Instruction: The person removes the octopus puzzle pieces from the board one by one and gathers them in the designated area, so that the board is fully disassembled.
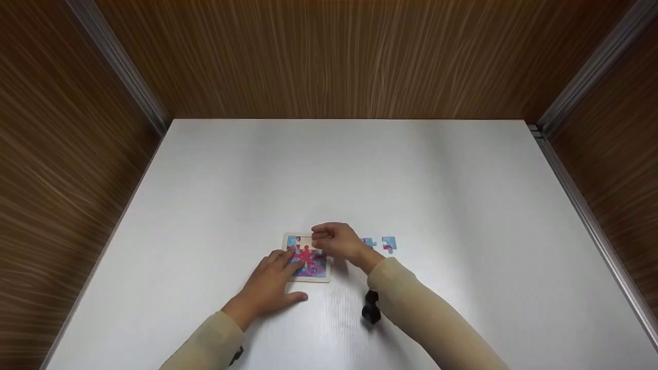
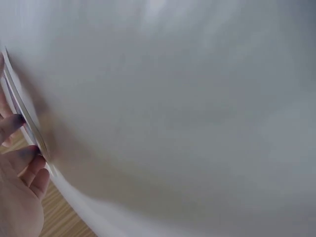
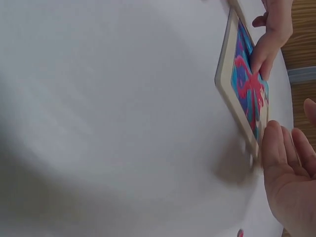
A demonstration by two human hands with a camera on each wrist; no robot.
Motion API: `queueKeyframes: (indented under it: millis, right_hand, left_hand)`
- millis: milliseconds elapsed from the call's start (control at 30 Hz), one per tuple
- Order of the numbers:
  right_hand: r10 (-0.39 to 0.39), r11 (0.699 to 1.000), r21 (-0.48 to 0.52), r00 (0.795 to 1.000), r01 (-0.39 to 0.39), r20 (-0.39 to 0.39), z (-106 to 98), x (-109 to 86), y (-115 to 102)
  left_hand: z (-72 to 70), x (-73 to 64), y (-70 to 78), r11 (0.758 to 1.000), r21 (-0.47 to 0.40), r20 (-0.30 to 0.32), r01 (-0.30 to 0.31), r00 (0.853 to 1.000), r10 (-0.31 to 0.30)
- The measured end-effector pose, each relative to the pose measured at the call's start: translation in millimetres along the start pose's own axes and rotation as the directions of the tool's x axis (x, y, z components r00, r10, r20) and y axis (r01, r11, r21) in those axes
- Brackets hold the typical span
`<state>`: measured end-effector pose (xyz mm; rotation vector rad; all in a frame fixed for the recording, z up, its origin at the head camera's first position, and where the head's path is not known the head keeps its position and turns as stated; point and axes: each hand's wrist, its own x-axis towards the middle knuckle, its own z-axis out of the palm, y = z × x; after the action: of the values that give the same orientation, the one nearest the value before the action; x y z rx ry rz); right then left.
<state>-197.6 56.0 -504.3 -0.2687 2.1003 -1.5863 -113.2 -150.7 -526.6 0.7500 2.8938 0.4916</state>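
A small jigsaw puzzle in a pale wooden frame (image 1: pixel 307 280) lies on the white table, with a red figure on blue and purple pieces. Bare backing (image 1: pixel 305 243) shows along its upper part. My left hand (image 1: pixel 270 282) rests on the puzzle's left side, fingers stretched over the pieces and thumb out on the table. At the frame's upper right corner is my right hand (image 1: pixel 336 240), its fingers loosely bent. In the right wrist view its fingers (image 3: pixel 273 143) lie right at the frame's edge, and no piece shows in them.
Two loose jigsaw pieces lie right of the puzzle: one (image 1: pixel 368 241) partly behind my right hand, the other (image 1: pixel 389 244) farther right. A black device (image 1: pixel 371 307) shows beside my right forearm. Wood-grain panels (image 1: pixel 329 56) enclose the white table (image 1: pixel 329 169) at the back and sides.
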Motion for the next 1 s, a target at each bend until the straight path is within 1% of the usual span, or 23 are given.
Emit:
queueKeyframes:
  millis: [167, 467, 633, 767, 833, 1000]
  right_hand:
    - [-0.030, 1.000, 0.000, 1.000, 0.030, 0.000, 9, 3.0, -4]
    - [-0.013, 1.000, 0.010, 1.000, 0.013, -0.006, 21, 6.3, -8]
    - [0.006, 1.000, -0.006, 1.000, -0.006, -0.022, 24, 7.5, -9]
    - [-0.004, 1.000, 0.017, 0.999, 0.005, -0.035, 25, 8.3, -7]
    - [-0.009, 0.999, 0.045, 0.999, 0.010, -0.034, 26, 8.4, -7]
    - [0.014, 0.995, 0.099, 1.000, -0.011, -0.027, 27, 9.0, -5]
  left_hand:
    - [1.4, -0.4, 0.1, 1.000, 0.004, -0.022, -0.008, 1.000, 0.008]
    - [3.7, -2.3, 0.7, 1.000, -0.004, -0.062, -0.020, 0.998, 0.020]
    - [3.7, -3.5, 3.7, 0.999, 0.028, -0.060, -0.031, 0.998, 0.033]
    - [3.6, -4.6, 5.7, 0.997, 0.060, -0.057, -0.041, 0.997, 0.044]
    - [4.0, -5.6, 5.9, 0.996, 0.074, -0.052, -0.042, 0.998, 0.045]
    - [5.4, -7.2, 5.4, 0.993, 0.106, -0.043, -0.044, 0.998, 0.048]
